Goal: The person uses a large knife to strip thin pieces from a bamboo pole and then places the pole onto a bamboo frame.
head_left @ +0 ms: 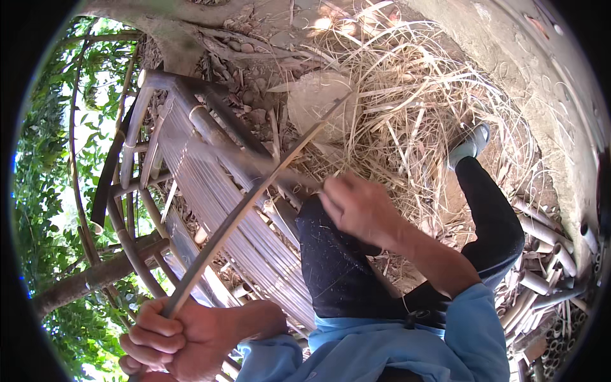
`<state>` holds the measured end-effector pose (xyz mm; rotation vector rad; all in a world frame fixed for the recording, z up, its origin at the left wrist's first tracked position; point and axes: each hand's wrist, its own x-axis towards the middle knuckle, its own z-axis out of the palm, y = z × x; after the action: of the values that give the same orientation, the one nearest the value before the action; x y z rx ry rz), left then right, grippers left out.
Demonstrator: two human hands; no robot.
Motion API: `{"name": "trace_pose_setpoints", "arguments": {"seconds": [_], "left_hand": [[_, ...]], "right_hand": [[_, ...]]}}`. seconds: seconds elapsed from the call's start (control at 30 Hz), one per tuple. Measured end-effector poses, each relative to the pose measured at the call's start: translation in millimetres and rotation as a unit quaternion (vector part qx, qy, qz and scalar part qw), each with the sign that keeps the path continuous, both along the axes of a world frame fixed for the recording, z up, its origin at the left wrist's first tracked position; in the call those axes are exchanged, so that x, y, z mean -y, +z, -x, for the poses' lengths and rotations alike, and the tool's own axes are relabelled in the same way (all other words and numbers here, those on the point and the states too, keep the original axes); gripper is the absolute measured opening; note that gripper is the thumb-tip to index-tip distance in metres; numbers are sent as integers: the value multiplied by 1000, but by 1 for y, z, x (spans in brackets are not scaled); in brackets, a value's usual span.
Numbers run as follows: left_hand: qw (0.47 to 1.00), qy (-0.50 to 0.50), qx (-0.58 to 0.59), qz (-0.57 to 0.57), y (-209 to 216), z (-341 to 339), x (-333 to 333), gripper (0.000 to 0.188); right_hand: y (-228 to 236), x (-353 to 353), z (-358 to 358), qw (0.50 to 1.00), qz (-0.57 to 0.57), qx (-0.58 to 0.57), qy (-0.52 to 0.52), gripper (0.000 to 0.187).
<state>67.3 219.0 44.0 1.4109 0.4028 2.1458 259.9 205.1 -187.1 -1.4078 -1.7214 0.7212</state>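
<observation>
My left hand [181,337] is closed in a fist around the near end of a long split bamboo strip [230,228]. The strip slants up and away to the right, over a bamboo bench. My right hand [358,207], closed on a handle that its fingers hide, holds a knife [280,170]. Motion smears the blade, which points left and crosses the strip near its middle. Whether the edge touches the strip, I cannot tell.
The slatted bamboo bench [219,184] lies beside my left leg. Pale shavings [407,108] cover the ground ahead, around a flat stone [315,105]. Cut bamboo tubes [541,261] are piled at the right by a wall [509,51]. A pole railing [95,277] and leaves border the left.
</observation>
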Motion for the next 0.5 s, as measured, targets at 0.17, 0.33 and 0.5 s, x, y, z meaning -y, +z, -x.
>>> {"name": "trace_pose_setpoints", "arguments": {"seconds": [0.17, 0.33, 0.5], "left_hand": [[999, -35, 36, 15, 0, 4, -16, 44], [1000, -11, 23, -15, 1, 13, -11, 41], [998, -40, 9, -45, -3, 1, -28, 43]], "right_hand": [[-61, -37, -36, 995, 68, 35, -58, 13], [-44, -22, -14, 1000, -4, 11, -3, 10], [-93, -49, -53, 986, 162, -39, -33, 13]]}}
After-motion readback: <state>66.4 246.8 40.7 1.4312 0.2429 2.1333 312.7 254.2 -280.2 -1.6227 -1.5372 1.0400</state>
